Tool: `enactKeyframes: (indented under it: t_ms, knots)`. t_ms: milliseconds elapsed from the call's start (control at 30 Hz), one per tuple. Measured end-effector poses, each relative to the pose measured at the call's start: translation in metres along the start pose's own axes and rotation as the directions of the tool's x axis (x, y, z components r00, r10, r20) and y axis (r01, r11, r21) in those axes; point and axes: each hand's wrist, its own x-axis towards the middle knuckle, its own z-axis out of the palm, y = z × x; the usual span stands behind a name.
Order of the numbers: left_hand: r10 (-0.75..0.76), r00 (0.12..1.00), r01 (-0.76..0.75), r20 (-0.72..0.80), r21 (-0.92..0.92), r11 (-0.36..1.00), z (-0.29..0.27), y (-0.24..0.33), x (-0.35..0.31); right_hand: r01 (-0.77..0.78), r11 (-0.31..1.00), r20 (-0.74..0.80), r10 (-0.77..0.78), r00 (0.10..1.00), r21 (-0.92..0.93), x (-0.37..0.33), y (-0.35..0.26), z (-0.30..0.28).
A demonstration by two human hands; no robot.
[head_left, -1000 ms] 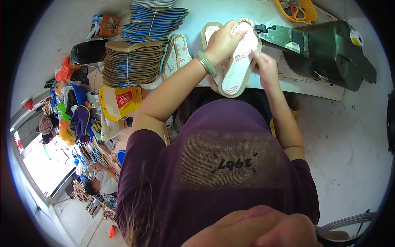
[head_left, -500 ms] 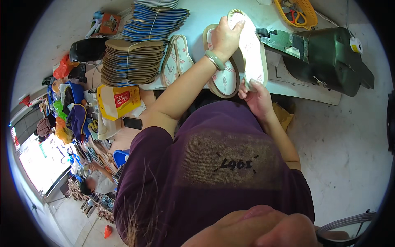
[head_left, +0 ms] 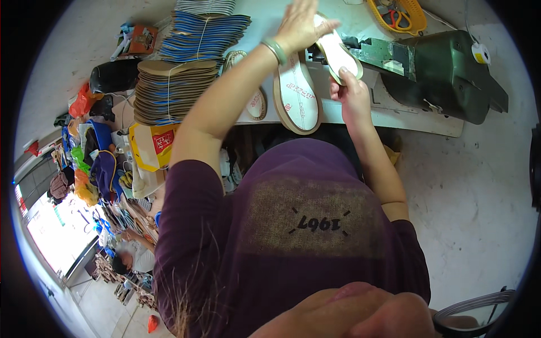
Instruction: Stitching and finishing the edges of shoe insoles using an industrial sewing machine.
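Closest to us is the front of our purple shirt (head_left: 315,270) with its tan patch, and just past it the near end of a brown-edged sole (head_left: 298,96) with red printing sticks out over the table edge. A bit further up, our right hand (head_left: 355,98) has a grip on the white insole (head_left: 335,50): thumb pressed on top of its near rounded end, the other fingers curled in around the edge below. The insole runs away from those fingers, up and to the left, so its far end sits right by the thumb of our left hand (head_left: 300,28). That hand, with a green bangle (head_left: 274,50) at the wrist, is let go and flat, fingers stretched out; it's kinda blurry, so we honestly can't tell if the thumb touches the insole or just hangs over it. Left of that lies another insole (head_left: 256,104), partly behind our forearm, then a tied brown stack (head_left: 174,93). Over on the right there's a dark green machine (head_left: 445,73), and farther back, a yellow basket (head_left: 414,17) with scissors (head_left: 400,21) in it. Way off left, someone in a light top (head_left: 143,259) shows up pretty small.
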Motion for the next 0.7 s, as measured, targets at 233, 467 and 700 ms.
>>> enactKeyframes:
  t_ms: [233, 467, 700]
  knots:
    - [0.487, 0.81, -0.16, 0.327, -0.675, 0.72, -0.022, -0.036, 0.041, 0.006, 0.996, 0.066, 0.0, 0.998, -0.09, 0.026, -0.002, 0.012]
    - [0.39, 0.767, 0.072, 0.509, -0.673, 0.736, -0.044, -0.034, 0.04, 0.029, 0.994, 0.029, -0.026, 0.999, -0.109, 0.036, -0.003, 0.008]
    - [0.154, 0.63, 0.557, 0.762, -0.58, 0.594, -0.053, -0.019, 0.016, 0.072, 0.984, -0.013, -0.076, 0.997, -0.164, 0.037, -0.01, 0.009]
